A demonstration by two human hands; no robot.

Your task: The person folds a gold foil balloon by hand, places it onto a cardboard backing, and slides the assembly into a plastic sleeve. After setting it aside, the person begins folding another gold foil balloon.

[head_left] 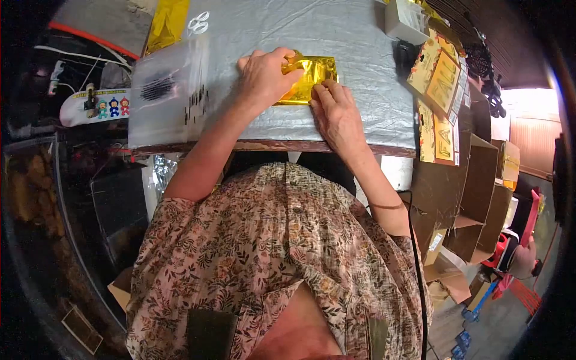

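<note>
A shiny gold foil piece [319,67], rectangular with a creased surface, lies on the silver-grey table covering in front of me. My left hand [264,75] holds its left side, with the thumb over the top and the other fingers curled at the far left edge. At its near right corner, my right hand [338,111] grips the foil with bent fingers pressed together, thumb side toward the table's front edge. Whether anything is inside the foil is hidden.
Clear plastic bags [168,108] lie on the table's left side, near white loops [198,23] and a yellow-gold sheet [167,27]. Printed cards [444,81] reading "FALL" and a white box [405,23] are at right. Open cardboard boxes [480,186] stand beside the table.
</note>
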